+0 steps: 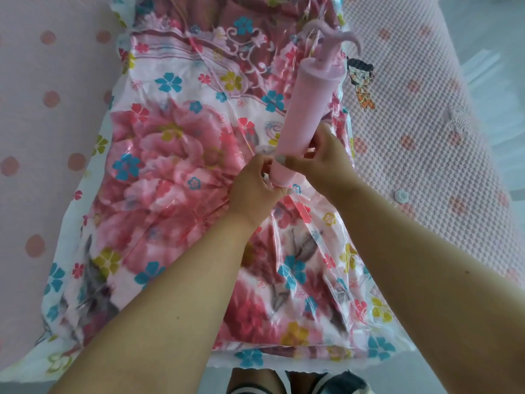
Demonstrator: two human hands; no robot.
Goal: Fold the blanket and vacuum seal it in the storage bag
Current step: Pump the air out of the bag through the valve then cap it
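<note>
A clear storage bag (318, 291) printed with small flowers lies flat on the bed, and the folded pink floral blanket (170, 155) fills it. A pink hand pump (304, 106) stands tilted on the bag, its T-handle (332, 35) pointing away from me. My left hand (255, 186) pinches the bag at the pump's base. My right hand (321, 160) grips the lower end of the pump barrel. The valve under the pump is hidden by my fingers.
The bed has a pink dotted cover (42, 109) on the left and a bumpy pink mat (426, 123) on the right with a cartoon figure (362, 81). A small white valve cap (400, 196) lies on the mat. My feet (298, 382) show at the bottom edge.
</note>
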